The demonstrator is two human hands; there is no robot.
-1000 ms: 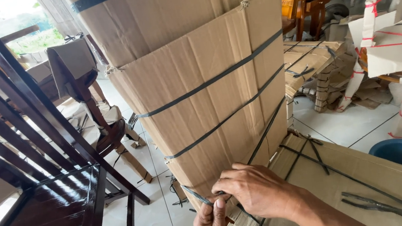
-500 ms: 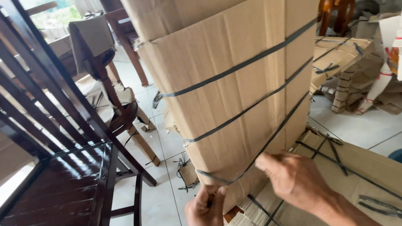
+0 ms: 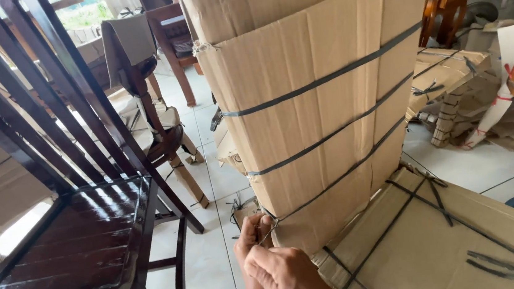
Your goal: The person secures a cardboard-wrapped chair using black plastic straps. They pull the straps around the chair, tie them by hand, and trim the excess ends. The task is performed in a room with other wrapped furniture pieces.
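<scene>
Both of your hands are now working close together at the near lower corner of the tall cardboard-wrapped bundle. Your left hand is pinching the end of the lowest dark plastic strap between fingertips and thumb, right where it is wrapping round the corner. Your right hand is lying over and just in front of the left, fingers curled in; whether it is also gripping the strap cannot be told.

A second ago your right hand was pressing flat on the bundle's lower face, and half a second ago the hands were apart on either side of the corner. They are now bunching together on the strap end, so the work seems to be narrowing to that one strap.

Two more straps are crossing the cardboard higher up. To the right, a flat strapped carton is lying on the floor with pliers resting on it. To the left, a dark wooden chair is standing near.
</scene>
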